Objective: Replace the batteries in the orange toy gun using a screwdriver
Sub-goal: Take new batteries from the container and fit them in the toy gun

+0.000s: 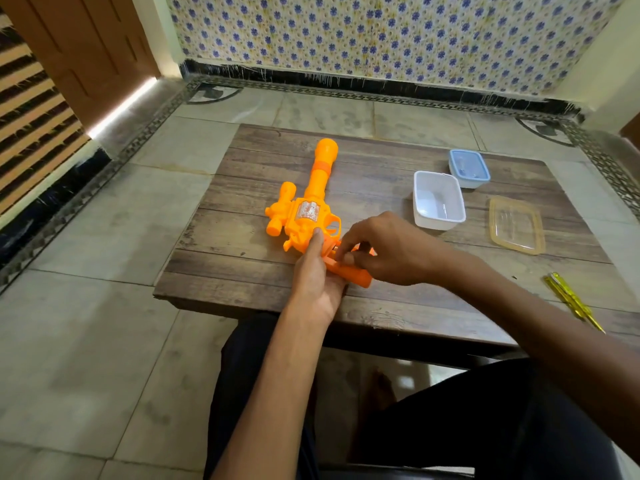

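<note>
Both grips (pixel 313 275) (pixel 388 251) on gun (pixel 317 178) handle, prob. pinching

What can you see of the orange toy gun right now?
The orange toy gun, glossy plastic, lies on its side on the wooden table, flared muzzle pointing away, scope-like piece on its left, silvery sticker on the body. The left hand holds the grip, forefinger on the frame; the right hand pinches at the grip.

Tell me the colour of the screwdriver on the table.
Yellow: the screwdriver lies at the table's right edge, seen in the head view.
</note>
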The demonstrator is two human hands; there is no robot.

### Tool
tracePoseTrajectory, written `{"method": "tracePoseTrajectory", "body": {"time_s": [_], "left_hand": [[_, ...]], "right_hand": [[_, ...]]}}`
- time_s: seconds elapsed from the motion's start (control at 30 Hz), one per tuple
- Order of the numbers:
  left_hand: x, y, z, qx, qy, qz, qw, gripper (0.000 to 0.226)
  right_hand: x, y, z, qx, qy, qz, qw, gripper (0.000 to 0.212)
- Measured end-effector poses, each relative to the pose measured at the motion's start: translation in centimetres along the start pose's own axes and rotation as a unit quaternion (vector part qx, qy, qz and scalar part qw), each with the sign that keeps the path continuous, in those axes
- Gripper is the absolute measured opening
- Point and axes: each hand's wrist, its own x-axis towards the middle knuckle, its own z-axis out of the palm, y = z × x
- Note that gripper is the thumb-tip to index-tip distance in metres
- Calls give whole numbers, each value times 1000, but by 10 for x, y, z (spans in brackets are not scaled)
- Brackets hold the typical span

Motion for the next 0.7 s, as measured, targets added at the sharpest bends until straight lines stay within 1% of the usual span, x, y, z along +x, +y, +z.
{"method": "tracePoseTrajectory", "body": {"time_s": [0.07,0.13,0.2,0.27,0.33,0.43,0.47,0.5,0.6,0.63,0.67,0.7], "left_hand": [[0,-1,0,-3,0,3,1000,47],[0,-2,1,-9,5,8,1000,48],[1,-3,2,-6,6,12,1000,48],[0,-3,2,-3,9,8,1000,48],[0,-3,2,6,21,6,1000,47],[4,0,-2,20,49,11,999,47],[6,1,-3,22,55,12,998,48],[6,1,-4,28,57,13,998,49],[5,-2,-3,39,57,8,998,49],[4,-4,-2,38,58,7,998,49],[4,-6,-1,37,56,5,998,50],[4,-6,0,32,51,6,998,51]], "right_hand": [[0,-1,-9,-9,-36,-2,999,25],[0,-1,-15,-6,-33,1,999,27],[2,0,-17,20,-21,17,999,26],[6,1,-13,38,2,48,998,24],[11,2,-5,22,42,83,995,24],[13,4,4,-7,85,132,988,36],[14,5,5,8,78,147,986,38],[14,7,3,37,55,164,984,38],[17,13,-2,125,-55,229,964,32],[18,15,-2,137,-70,246,957,31],[20,17,-2,143,-65,263,952,31],[22,18,1,148,-43,280,948,35]]}}
